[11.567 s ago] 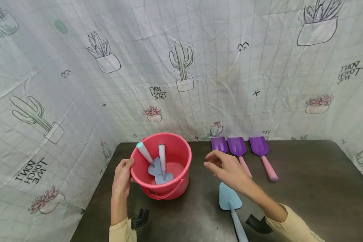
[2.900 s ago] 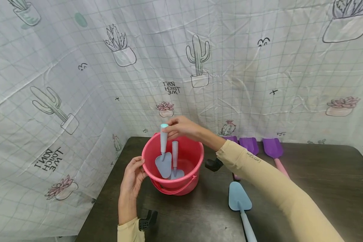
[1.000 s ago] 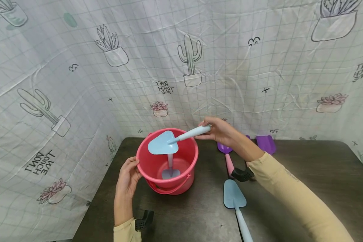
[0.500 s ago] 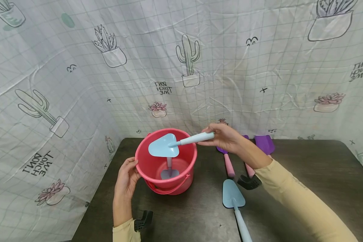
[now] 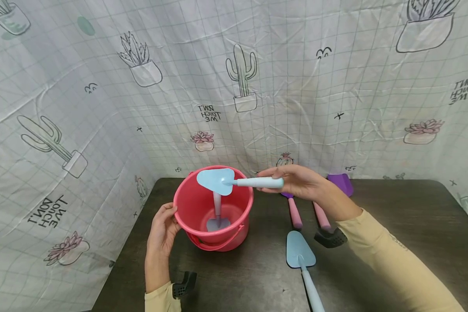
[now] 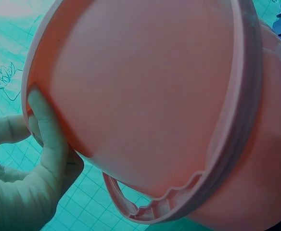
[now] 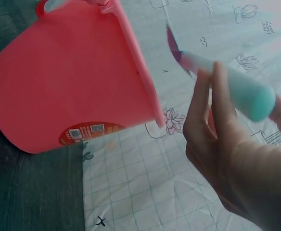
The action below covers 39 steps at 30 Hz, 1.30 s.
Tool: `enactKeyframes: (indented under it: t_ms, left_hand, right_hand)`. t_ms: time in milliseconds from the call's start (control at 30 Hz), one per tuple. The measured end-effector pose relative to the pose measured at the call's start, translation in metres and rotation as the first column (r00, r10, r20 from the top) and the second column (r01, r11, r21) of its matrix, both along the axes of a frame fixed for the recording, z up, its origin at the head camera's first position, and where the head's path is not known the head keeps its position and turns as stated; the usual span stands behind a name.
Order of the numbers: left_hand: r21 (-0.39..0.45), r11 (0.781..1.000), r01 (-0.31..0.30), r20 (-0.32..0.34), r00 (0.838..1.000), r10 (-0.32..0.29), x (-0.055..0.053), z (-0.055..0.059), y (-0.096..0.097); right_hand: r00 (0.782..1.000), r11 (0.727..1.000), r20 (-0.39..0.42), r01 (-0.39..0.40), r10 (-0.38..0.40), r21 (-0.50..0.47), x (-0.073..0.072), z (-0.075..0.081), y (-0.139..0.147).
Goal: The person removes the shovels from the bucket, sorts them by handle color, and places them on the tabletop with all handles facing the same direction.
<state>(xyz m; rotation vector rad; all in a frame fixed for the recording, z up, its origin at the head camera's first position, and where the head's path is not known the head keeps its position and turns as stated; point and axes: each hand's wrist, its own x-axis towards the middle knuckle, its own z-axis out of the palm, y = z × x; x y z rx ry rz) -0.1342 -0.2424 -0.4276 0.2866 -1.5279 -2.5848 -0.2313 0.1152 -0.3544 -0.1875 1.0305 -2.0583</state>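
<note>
A red bucket (image 5: pixel 191 206) stands on the dark table, and my left hand (image 5: pixel 164 229) grips its left rim. In the left wrist view the thumb and fingers of that hand (image 6: pixel 44 149) pinch the bucket wall (image 6: pixel 145 86). My right hand (image 5: pixel 306 184) holds a light blue trowel (image 5: pixel 217 180) by its pale handle, level above the bucket's mouth, blade pointing left. The right wrist view shows the handle's mint end (image 7: pixel 262 103) between thumb and fingers. A second trowel (image 5: pixel 218 224) stands inside the bucket, blade down, partly hidden behind the held one.
Another light blue trowel (image 5: pixel 300 250) lies on the table (image 5: pixel 257 281) right of the bucket. Behind it lie several purple shovels (image 5: pixel 341 184) with pink handles, partly hidden by my right hand and forearm. A patterned curtain (image 5: pixel 296 99) closes off the back and sides.
The right hand has lifted one trowel out of the bucket, tipped it level and drawn rightward and slightly toward me. The left hand keeps its grip on the rim.
</note>
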Motion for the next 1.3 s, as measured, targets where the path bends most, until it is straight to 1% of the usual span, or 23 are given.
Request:
enactKeyframes:
  t_ms: [67,133,267,433,500,600,700,767,967,1033,1133,1233,1300]
  left_hand:
    - [-0.006,1.0,0.001,-0.007,1.0,-0.001,0.0,0.0,0.0]
    - [-0.01,1.0,0.001,-0.012,1.0,-0.002,0.0,0.0,0.0]
    - [-0.023,1.0,0.003,-0.017,1.0,-0.004,0.0,0.0,0.0]
    - [-0.019,1.0,0.005,-0.011,1.0,-0.005,0.0,0.0,0.001]
    - [-0.012,1.0,0.004,-0.006,1.0,-0.004,0.0,0.0,0.001]
    - [-0.006,1.0,0.002,-0.001,1.0,-0.002,-0.001,0.0,0.001]
    - [-0.013,1.0,0.004,-0.003,1.0,-0.004,-0.001,0.0,0.0]
    - [-0.017,1.0,0.006,-0.006,1.0,-0.007,-0.001,0.0,0.0]
    - [-0.021,1.0,0.017,-0.009,1.0,-0.018,-0.002,0.0,0.0]
    - [-0.017,1.0,0.018,-0.007,1.0,-0.018,-0.002,0.0,0.0]
    - [-0.008,1.0,0.015,0.0,1.0,-0.015,-0.002,0.001,0.0]
    - [-0.002,1.0,0.014,0.005,1.0,-0.014,-0.003,0.001,-0.001]
    - [-0.002,1.0,0.014,0.012,1.0,-0.014,-0.004,0.0,-0.001]
  right_hand:
    - [0.996,0.997,-0.059,-0.057,0.059,0.045,0.0,0.0,0.003]
    - [0.987,0.992,-0.119,-0.097,0.106,0.079,0.0,-0.001,0.004]
    - [0.969,0.982,-0.169,-0.171,0.182,0.078,0.002,-0.001,0.007]
    - [0.942,0.973,-0.243,-0.223,0.231,0.061,0.005,0.001,0.007]
    - [0.935,0.97,-0.257,-0.239,0.244,0.051,0.006,0.002,0.008]
    - [0.918,0.961,-0.287,-0.272,0.273,0.044,0.007,0.002,0.008]
    - [0.902,0.954,-0.314,-0.296,0.297,0.053,0.008,0.001,0.009]
    - [0.896,0.952,-0.325,-0.301,0.304,0.06,0.008,0.001,0.009]
    - [0.894,0.952,-0.327,-0.291,0.306,0.097,0.01,-0.002,0.012]
    - [0.897,0.953,-0.322,-0.28,0.302,0.113,0.011,-0.002,0.013]
    - [0.906,0.958,-0.314,-0.252,0.284,0.14,0.013,-0.003,0.015]
    - [0.919,0.964,-0.301,-0.215,0.253,0.156,0.016,-0.004,0.017]
    - [0.924,0.967,-0.302,-0.193,0.236,0.166,0.018,-0.005,0.019]
